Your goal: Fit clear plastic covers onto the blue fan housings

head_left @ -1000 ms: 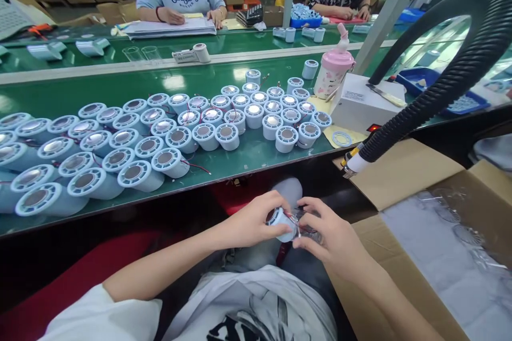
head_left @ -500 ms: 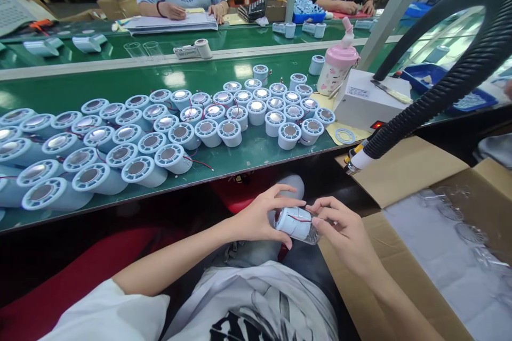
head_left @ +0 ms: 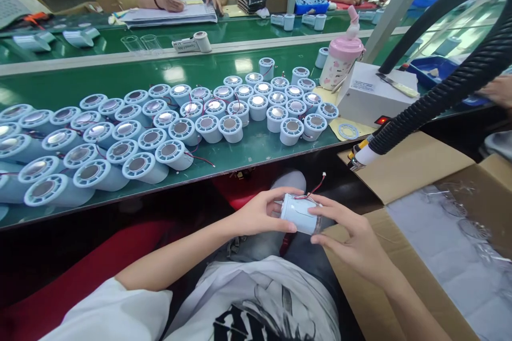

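Above my lap, a light blue cylindrical housing [head_left: 298, 214] lies on its side between my two hands. My left hand [head_left: 262, 213] grips its left end, thumb below and fingers over the top. Around the right end, partly hidden by the fingers, is a clear plastic cover [head_left: 318, 224]. My right hand [head_left: 350, 232] holds that end between thumb and fingers. A thin red and black wire [head_left: 317, 187] rises from the top of the housing and ends in a small white connector. Similar blue housings [head_left: 140, 166] with metallic round centres stand in rows on the green table.
An open carton [head_left: 360, 256] on my right holds clear plastic covers [head_left: 474, 229]. A black flexible hose [head_left: 436, 101] arches over a white box [head_left: 362, 93]. A pink-lidded bottle [head_left: 340, 61] stands beside it. Two people sit across the green table [head_left: 240, 157].
The wire, earlier lying along the housing near my right fingers, now sticks up with its connector free. My right hand has shifted from the wire to around the covered end.
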The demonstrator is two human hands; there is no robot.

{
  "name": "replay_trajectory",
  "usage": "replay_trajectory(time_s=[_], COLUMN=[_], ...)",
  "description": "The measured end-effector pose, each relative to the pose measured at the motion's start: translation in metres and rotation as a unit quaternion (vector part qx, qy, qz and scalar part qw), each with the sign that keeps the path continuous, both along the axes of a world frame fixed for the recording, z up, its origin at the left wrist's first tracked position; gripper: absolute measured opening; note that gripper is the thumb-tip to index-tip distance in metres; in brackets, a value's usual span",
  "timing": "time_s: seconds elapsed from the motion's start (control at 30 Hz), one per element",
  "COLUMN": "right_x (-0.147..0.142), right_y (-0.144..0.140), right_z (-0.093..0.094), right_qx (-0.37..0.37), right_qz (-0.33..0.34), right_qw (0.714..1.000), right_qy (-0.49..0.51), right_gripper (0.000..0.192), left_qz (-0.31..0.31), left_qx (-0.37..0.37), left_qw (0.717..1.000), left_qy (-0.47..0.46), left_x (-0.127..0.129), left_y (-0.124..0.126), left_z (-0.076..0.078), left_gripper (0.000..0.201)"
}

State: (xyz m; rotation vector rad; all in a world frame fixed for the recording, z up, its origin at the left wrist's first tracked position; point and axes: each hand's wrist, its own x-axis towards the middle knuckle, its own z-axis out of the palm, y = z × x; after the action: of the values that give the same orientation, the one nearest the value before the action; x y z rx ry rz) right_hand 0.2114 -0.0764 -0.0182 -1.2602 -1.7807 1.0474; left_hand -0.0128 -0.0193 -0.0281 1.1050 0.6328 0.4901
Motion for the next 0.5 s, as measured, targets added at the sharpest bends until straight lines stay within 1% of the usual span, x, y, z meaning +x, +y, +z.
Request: replay_trajectory(time_s=[0.07,0.1,0.2,0.27,0.33,0.4,0.5], right_x=[0.001,0.001,0.003,0.005,0.007,0.008,0.008], right_y=[-0.003,-0.004,-0.007,-0.007,-0.008,-0.009,-0.01], right_z=[0.001,0.002,0.002,0.001,0.002,0.003,0.007], right_qx=[0.033,0.032,-0.006,-0.038,-0.069,-0.098,-0.124], right_qz=[0.013,0.017,0.024,0.021,0.021,0.021,0.019], right_qw=[0.999,0.999,1.0,0.999,0.997,0.994,0.99], right_qy=[-0.028,-0.029,-0.01,0.011,0.031,0.046,0.071], right_gripper=[0.035,0.034,0.035,0.037,0.039,0.04,0.038], left_qz=[-0.008,-0.014,-0.016,-0.015,-0.019,-0.026,-0.033], left_qx=[0.0,0.01,0.082,0.145,0.192,0.216,0.23], left_qw=[1.0,1.0,0.996,0.989,0.981,0.976,0.972], left_qy=[0.007,0.012,0.019,0.021,0.029,0.03,0.023], left_x=[-0.002,-0.003,-0.005,-0.006,-0.006,-0.006,-0.005], left_y=[-0.001,-0.001,-0.001,-0.001,-0.001,-0.002,-0.001], left_z=[0.001,0.002,0.008,0.012,0.015,0.018,0.02], left_gripper=[0.069,0.07,0.07,0.07,0.072,0.074,0.074])
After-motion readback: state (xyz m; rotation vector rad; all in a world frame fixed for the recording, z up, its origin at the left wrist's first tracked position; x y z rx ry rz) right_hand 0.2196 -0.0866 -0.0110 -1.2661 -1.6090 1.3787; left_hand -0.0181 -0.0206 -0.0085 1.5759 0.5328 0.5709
